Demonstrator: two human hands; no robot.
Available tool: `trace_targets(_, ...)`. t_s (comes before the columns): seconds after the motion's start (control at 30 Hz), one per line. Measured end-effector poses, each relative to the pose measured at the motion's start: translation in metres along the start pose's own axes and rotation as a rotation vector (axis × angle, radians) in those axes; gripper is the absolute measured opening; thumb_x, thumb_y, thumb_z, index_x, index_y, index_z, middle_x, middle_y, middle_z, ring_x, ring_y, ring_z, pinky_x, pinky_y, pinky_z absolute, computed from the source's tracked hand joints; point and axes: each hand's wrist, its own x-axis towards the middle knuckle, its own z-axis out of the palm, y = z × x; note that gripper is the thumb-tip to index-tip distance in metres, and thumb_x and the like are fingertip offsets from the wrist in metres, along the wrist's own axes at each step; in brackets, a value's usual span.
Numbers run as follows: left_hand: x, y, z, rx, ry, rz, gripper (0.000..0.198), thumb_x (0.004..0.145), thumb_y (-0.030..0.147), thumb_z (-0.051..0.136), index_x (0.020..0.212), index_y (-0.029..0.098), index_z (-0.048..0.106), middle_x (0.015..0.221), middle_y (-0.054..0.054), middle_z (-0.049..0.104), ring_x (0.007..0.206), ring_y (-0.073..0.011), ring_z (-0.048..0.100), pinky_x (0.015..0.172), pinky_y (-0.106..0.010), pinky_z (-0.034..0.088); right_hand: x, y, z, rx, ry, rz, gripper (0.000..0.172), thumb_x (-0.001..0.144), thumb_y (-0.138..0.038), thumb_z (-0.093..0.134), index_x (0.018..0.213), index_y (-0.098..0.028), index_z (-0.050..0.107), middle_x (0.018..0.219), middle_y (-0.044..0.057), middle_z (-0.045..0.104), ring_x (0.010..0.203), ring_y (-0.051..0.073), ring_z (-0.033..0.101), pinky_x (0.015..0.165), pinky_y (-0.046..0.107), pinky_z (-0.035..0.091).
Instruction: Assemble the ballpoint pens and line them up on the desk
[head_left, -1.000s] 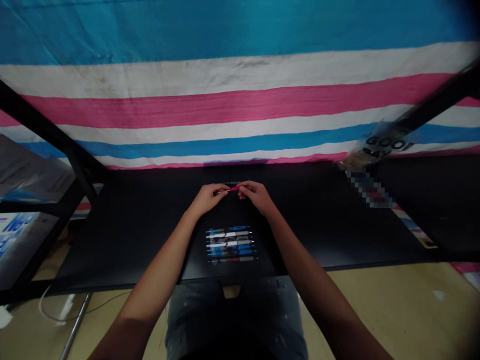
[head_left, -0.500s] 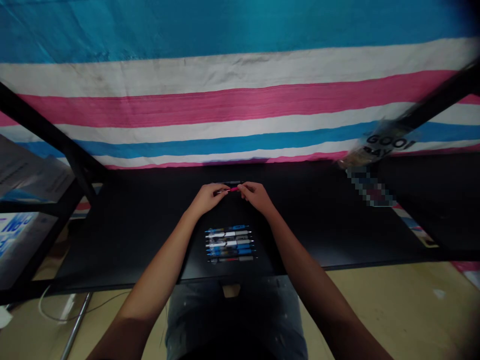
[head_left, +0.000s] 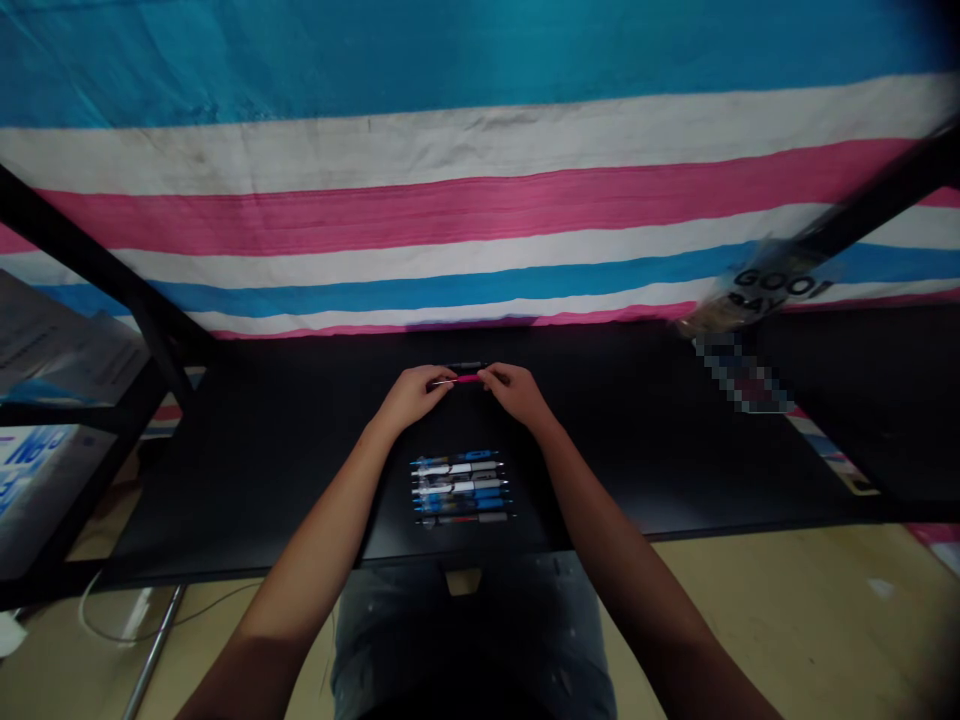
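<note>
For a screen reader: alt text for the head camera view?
The left hand and right hand hold a pink pen at a black table. A row of blue and white pens lies nearer the person, with a striped tarp beyond.

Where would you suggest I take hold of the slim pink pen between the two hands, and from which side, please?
Probably the bare middle of the slim pink pen, from above and the far side. The left hand and right hand occupy its ends and block the near side, while the pen's thin barrel lies roughly level above the black desk, so a light pinch should fit.
</note>
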Motion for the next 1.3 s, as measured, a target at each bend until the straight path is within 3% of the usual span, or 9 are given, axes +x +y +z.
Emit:
trace_targets(0.13,0.0,-0.003,0.001,-0.003,0.016,0.0,0.021,0.094,0.027,0.063,0.109,0.019,0.076,0.099,-0.007,0.077,0.082,-0.0196,0.07,0.079,-0.031,0.054,0.001,0.001,-0.004,0.125,-0.023,0.01,0.028,0.084,-0.04,0.069,0.101,-0.019,0.072,0.089,0.006,0.073,0.077,0.019,0.065,0.071,0.03,0.049)
trace_targets(0.27,0.0,-0.003,0.003,-0.001,0.0,0.011,0.02,0.093,0.026,0.063,0.107,0.019,0.076,0.101,-0.007,0.077,0.084,-0.0197,0.071,0.078,-0.031,0.053,0.002,0.001,-0.01,0.059,-0.05,0.0,0.024,0.086,-0.041,0.064,0.087,-0.018,0.072,0.081,0.005,0.072,0.074,0.019,0.063,0.071,0.031,0.047)
trace_targets(0.4,0.0,-0.002,0.004,-0.023,0.001,0.011,0.018,0.091,0.025,0.065,0.104,0.018,0.076,0.1,-0.007,0.077,0.084,-0.0195,0.071,0.077,-0.03,0.053,0.001,0.0,-0.008,-0.063,-0.037,0.006,0.035,0.092,-0.045,0.055,0.072,-0.019,0.067,0.07,0.004,0.068,0.069,0.02,0.061,0.069,0.032,0.045)
trace_targets(0.57,0.001,-0.004,0.005,-0.054,0.035,-0.01,0.017,0.089,0.025,0.068,0.102,0.018,0.077,0.098,-0.007,0.077,0.085,-0.0204,0.071,0.077,-0.03,0.054,0.0,0.001,-0.006,0.058,-0.049,-0.01,0.025,0.085,-0.045,0.066,0.09,-0.02,0.068,0.085,0.004,0.071,0.078,0.02,0.064,0.073,0.032,0.048)
trace_targets(0.67,0.001,-0.003,0.005,-0.06,0.025,0.003,0.016,0.09,0.024,0.068,0.101,0.018,0.077,0.098,-0.008,0.078,0.086,-0.0205,0.072,0.078,-0.031,0.055,0.001,0.002,-0.007,0.025,-0.075,-0.009,0.024,0.086,-0.044,0.064,0.084,-0.02,0.067,0.081,0.004,0.069,0.075,0.019,0.063,0.072,0.031,0.047)
trace_targets(0.8,0.001,0.0,0.004,-0.087,0.028,0.002,0.017,0.09,0.025,0.068,0.101,0.018,0.077,0.101,-0.008,0.078,0.088,-0.0208,0.072,0.082,-0.032,0.056,0.002,0.0,-0.009,-0.044,-0.073,0.034,0.043,0.096,-0.051,0.049,0.069,-0.019,0.061,0.067,0.003,0.063,0.066,0.017,0.058,0.067,0.031,0.044)
trace_targets(1.0,0.002,-0.003,0.003,-0.126,0.048,-0.052,0.019,0.087,0.029,0.07,0.101,0.018,0.079,0.098,-0.009,0.079,0.089,-0.0229,0.073,0.08,-0.033,0.056,0.001,-0.001,-0.008,0.096,-0.081,0.006,0.029,0.084,-0.048,0.068,0.092,-0.02,0.066,0.082,0.002,0.067,0.072,0.017,0.06,0.069,0.029,0.046)
trace_targets(1.1,0.002,-0.005,0.005,-0.171,0.049,-0.073,0.018,0.087,0.028,0.071,0.1,0.018,0.079,0.099,-0.008,0.079,0.09,-0.0231,0.074,0.082,-0.034,0.056,0.0,0.0,-0.009,0.028,-0.111,-0.011,0.029,0.088,-0.047,0.062,0.081,-0.02,0.066,0.071,0.0,0.063,0.067,0.016,0.056,0.065,0.028,0.043)
trace_targets(1.3,0.001,-0.003,0.004,-0.16,0.055,-0.024,0.018,0.089,0.03,0.072,0.101,0.02,0.08,0.1,-0.008,0.079,0.091,-0.0224,0.072,0.082,-0.033,0.055,0.001,-0.004,-0.011,0.055,-0.158,0.012,0.05,0.093,-0.058,0.052,0.061,-0.02,0.056,0.058,0.0,0.053,0.06,0.015,0.05,0.06,0.028,0.039)
